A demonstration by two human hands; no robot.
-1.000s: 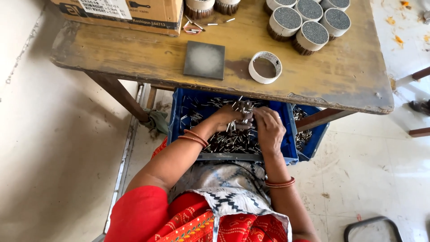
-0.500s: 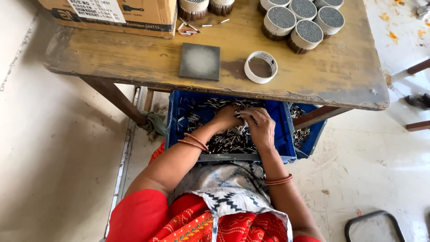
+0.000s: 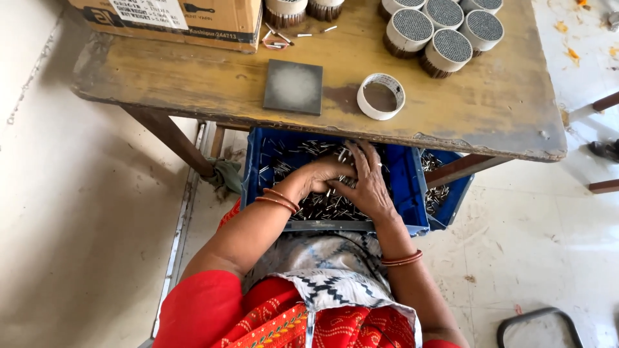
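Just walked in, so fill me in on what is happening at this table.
A person sits at a worn wooden table with both hands down in a blue crate full of small metal pins, under the table's front edge. The left hand and the right hand lie together on the pile. On the table sit a dark square tile, a white tape ring and round bundles of packed pins.

Your worn wooden desk [image 3: 193, 80] carries a cardboard box [image 3: 213, 22], a dark square plate [image 3: 293, 87], a tape ring [image 3: 381, 96] and round bundles [image 3: 445, 29].
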